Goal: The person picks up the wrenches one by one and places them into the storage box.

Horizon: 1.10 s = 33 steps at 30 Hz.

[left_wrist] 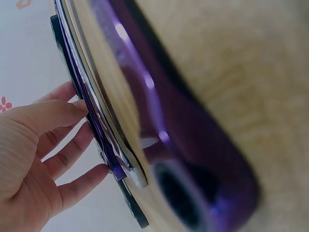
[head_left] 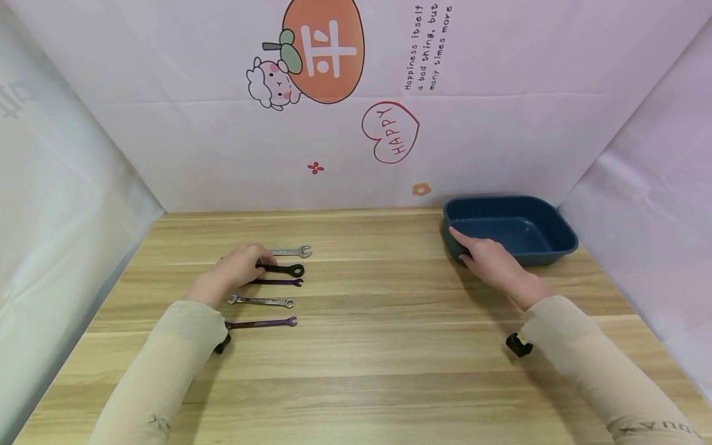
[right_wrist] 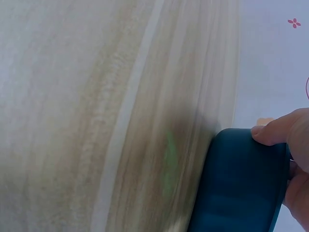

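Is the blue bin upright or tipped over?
Upright: the head view shows the blue bin on the table, its opening facing up.

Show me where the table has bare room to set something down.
The widest bare patch of table lies between the wrenches and the blue bin; another runs nearer, between the sleeves. It's crowded at the left hand, among the wrenches, and at the right hand, holding the blue bin.

Head view above table point(head_left: 378, 346), wrist views close
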Tool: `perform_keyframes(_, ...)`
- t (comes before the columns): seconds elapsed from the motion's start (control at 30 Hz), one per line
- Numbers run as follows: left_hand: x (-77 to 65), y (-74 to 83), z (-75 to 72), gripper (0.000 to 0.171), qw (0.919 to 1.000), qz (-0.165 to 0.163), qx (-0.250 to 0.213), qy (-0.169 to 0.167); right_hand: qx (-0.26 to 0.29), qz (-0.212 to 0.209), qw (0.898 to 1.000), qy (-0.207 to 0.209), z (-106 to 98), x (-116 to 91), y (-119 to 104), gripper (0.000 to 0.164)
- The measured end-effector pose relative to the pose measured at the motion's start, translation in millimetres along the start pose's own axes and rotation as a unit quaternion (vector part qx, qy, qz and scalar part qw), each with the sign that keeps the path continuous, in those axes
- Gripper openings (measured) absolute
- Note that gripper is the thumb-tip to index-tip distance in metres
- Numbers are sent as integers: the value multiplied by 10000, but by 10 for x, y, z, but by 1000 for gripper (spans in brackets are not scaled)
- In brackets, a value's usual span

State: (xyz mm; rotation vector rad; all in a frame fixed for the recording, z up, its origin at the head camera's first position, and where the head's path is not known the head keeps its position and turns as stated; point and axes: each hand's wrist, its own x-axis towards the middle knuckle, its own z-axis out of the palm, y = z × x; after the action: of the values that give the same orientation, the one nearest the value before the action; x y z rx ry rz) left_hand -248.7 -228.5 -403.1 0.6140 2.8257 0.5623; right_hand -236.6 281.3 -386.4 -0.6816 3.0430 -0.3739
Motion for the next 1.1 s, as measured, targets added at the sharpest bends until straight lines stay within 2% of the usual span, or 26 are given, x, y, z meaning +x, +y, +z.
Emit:
perform_keyframes(0.23,-6,21,-2,27,10000,60,-3,38,97,26,9999,-19,20,-8,-56,65)
perform_keyframes(0.4,-6,14,-1,27,10000,-18,-5,12,112,-3,9999,14,54,1,-89,64)
perform_keyframes(0.83,-1,27,9,28,10000,30,52,-23,150,-423,9984,351,160,-5,-199,62)
perform_keyframes(1.1,-7,25,12,28,10000,-72,48,-48,144,-491,9980,373,178,30,-278,63)
